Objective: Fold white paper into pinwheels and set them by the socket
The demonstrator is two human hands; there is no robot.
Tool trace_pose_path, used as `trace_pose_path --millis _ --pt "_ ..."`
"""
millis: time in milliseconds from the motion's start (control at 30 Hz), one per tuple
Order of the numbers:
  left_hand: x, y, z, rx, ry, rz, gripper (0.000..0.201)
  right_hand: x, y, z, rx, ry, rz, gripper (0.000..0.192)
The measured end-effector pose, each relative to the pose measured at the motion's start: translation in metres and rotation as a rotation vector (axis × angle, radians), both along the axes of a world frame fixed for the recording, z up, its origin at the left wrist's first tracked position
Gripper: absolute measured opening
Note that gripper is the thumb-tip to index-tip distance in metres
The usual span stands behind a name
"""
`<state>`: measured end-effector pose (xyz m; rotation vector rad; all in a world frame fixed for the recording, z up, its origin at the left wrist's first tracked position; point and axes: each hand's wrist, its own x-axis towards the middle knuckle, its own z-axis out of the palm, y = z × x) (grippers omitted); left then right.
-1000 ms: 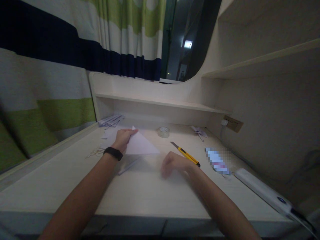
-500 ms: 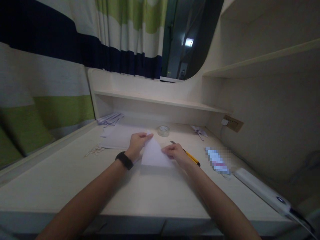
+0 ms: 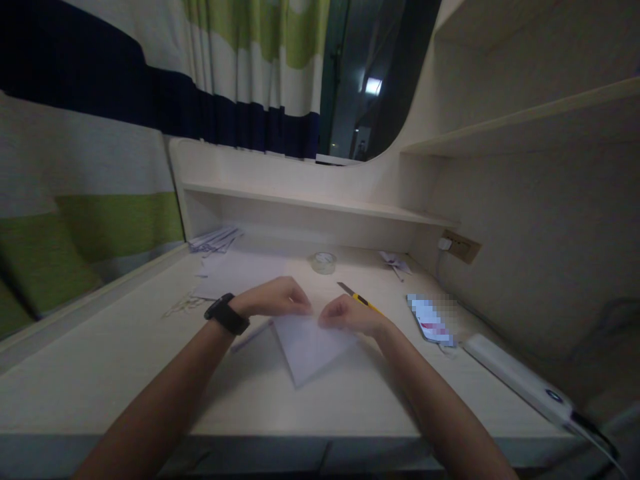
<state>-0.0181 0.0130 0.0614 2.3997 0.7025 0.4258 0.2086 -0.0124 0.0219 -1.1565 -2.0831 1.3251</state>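
A white sheet of paper (image 3: 311,350) lies at a slant on the desk, one corner pointing toward me. My left hand (image 3: 280,297), with a black watch at the wrist, pinches its far edge with bent fingers. Close beside it, my right hand (image 3: 353,315) is closed on the same edge, thumb and fingers together. A thin white strip or paper stick (image 3: 253,335) shows under my left wrist. Just beyond my right hand is a yellow utility knife (image 3: 356,295) with its blade out; my hand hides part of its handle.
Behind lie a clear tape roll (image 3: 324,263), flat white sheets (image 3: 240,263), a bundle of paper sticks (image 3: 215,239) and small pale pieces (image 3: 183,303). On the right are a paper pinwheel (image 3: 395,262), a phone (image 3: 431,320) and a white power strip (image 3: 520,380).
The paper has turned and come nearer to me, its corner now pointing my way. Both hands have moved down and closer together along its far edge. The thin strip has come into view.
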Motion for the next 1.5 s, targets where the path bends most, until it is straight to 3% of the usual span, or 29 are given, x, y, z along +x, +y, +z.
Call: trace_pose_path --millis 67,167,367,567,767,967,1067,1200,1300,1400,1500 --pt "0.012 -0.004 -0.004 0.047 0.085 -0.075 0.028 -0.003 -0.003 0.003 0.023 -0.048 0.009 0.022" --pt "0.024 0.001 -0.017 0.053 0.129 -0.086 0.03 -0.003 -0.005 0.006 0.05 -0.09 0.009 0.02" --pt "0.02 0.01 -0.037 -0.152 0.09 -0.111 0.019 -0.002 -0.004 0.005 0.023 -0.128 0.044 0.018" --pt "0.014 0.01 -0.036 -0.324 0.077 -0.08 0.015 0.006 0.004 -0.002 -0.023 -0.088 0.116 0.015" --pt "-0.003 0.019 -0.035 -0.375 0.083 -0.067 0.017 0.022 0.01 -0.003 -0.132 -0.043 0.132 0.016" --pt "-0.013 0.029 -0.039 -0.353 0.077 -0.04 0.022 0.049 0.013 0.007 -0.221 -0.06 0.167 0.018" --pt "-0.012 0.029 -0.04 -0.33 0.06 -0.027 0.024 0.06 0.015 0.014 -0.172 -0.075 0.11 0.018" --pt "-0.005 0.025 -0.042 -0.273 0.032 0.024 0.025 0.049 0.013 0.015 0.08 0.048 -0.036 0.025" --pt "0.002 0.02 -0.044 -0.259 0.014 0.018 0.025 0.029 0.012 0.008 0.173 0.001 0.036 0.03" --pt "0.008 0.014 -0.044 -0.309 0.01 -0.028 0.025 0.016 0.012 -0.002 0.165 -0.129 0.12 0.027" --pt "0.01 0.011 -0.043 -0.329 0.025 -0.055 0.024 0.014 0.012 -0.006 0.146 -0.168 0.118 0.026"
